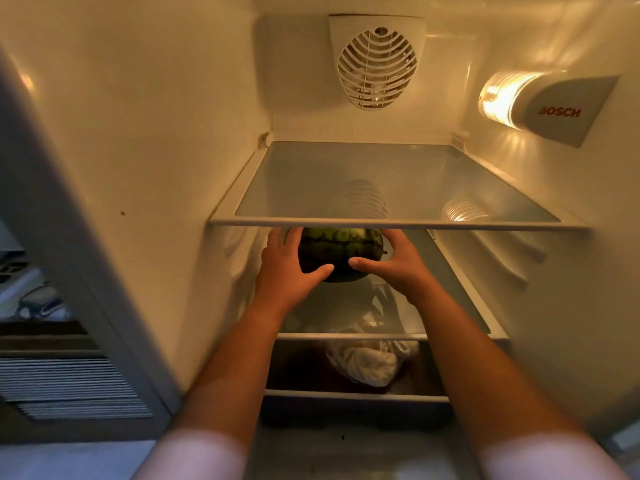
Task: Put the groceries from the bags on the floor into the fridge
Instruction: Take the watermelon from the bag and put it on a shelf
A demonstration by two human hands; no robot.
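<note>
A small dark green striped watermelon (341, 249) is inside the open fridge, on or just above the second glass shelf (450, 282), right under the top glass shelf (398, 183). My left hand (289, 268) grips its left side with the thumb curled under the front. My right hand (391, 263) grips its right side, thumb pointing left across the front. Both forearms reach in from below. The back of the melon is hidden by the top shelf's front rim.
A white plastic bag (367, 367) lies on a lower level under the second shelf. A fan grille (377, 67) sits on the back wall, and a lit lamp housing (543, 105) on the right wall. The fridge's left side wall (138, 168) stands close by.
</note>
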